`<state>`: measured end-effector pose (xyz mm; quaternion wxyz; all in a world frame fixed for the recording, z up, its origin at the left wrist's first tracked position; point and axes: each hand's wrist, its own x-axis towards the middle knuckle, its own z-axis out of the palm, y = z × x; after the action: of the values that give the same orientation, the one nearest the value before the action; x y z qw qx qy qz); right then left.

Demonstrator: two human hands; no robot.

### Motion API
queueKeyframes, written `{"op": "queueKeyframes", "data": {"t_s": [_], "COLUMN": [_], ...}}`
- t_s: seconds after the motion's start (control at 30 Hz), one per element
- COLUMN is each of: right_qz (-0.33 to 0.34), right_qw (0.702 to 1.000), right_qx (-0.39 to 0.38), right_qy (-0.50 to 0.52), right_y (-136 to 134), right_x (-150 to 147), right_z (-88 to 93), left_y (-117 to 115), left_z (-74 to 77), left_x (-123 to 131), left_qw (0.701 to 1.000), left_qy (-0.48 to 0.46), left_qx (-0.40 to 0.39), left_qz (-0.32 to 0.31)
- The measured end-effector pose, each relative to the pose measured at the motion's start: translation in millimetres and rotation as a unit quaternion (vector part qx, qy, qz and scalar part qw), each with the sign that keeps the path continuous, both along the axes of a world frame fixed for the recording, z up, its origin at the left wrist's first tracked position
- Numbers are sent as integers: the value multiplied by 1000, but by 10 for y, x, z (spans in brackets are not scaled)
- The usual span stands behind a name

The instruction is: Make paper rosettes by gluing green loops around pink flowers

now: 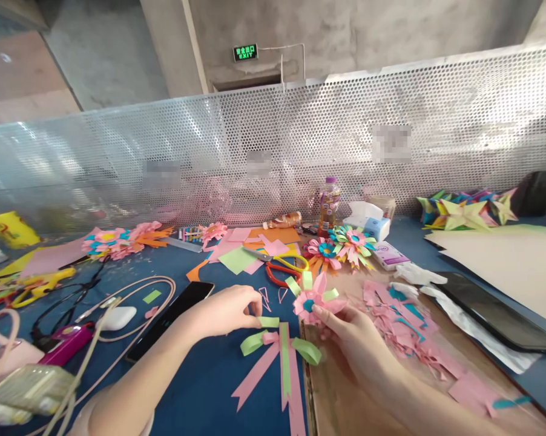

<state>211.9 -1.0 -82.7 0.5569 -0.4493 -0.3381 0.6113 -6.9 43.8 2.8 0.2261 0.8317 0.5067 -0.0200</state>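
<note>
Over the middle of the blue worktop (195, 381), the right hand (352, 336) pinches a pink paper flower (302, 307) with a blue centre and pale green loops between thumb and fingers. The left hand (236, 309) is loosely curled, its fingertips at the end of a short green strip (270, 322); I cannot tell whether they grip it or only touch it. Just below lies a paper bow (286, 363) with green loops and notched pink tails. To its left, a dark-screened phone (173, 318) lies partly behind the left forearm; pink scraps (402, 324) spread right of the right hand. Farther back are yellow-handled scissors (269, 258) and rosettes (355, 241). A purple-and-white packet (390, 255) bears a brand word too small to read; lettering on the purple-capped bottle (330, 203) is equally unclear. Behind runs a perforated metal screen (182, 142), with blurred patches hiding whatever is there. On the concrete wall (364, 36) above, a lit green sign (245, 52) reads "安全出口" over "EXIT".
</note>
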Motion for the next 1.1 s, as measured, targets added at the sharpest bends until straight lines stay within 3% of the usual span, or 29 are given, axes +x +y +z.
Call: {"op": "queueKeyframes", "data": {"t_s": [0.13,0.3,0.4,1.1], "right_qz": [1,5,9,20], "right_qw": [1000,1000,1000,998], "right_qx": [-4,8,14,18], "right_qy": [3,9,6,-50], "right_y": [15,45,45,27], "right_x": [-9,-12,-4,21], "right_z": [-17,-58,-74,-54], "left_y": [25,107,107,72], "left_z": [21,-62,-100,-48], "left_x": [15,57,107,142], "left_qw": [999,976,957,946], "left_qy": [-32,-185,-252,-293], "left_qx": [-18,-114,-133,-135], "left_qz": [11,24,48,32]}}
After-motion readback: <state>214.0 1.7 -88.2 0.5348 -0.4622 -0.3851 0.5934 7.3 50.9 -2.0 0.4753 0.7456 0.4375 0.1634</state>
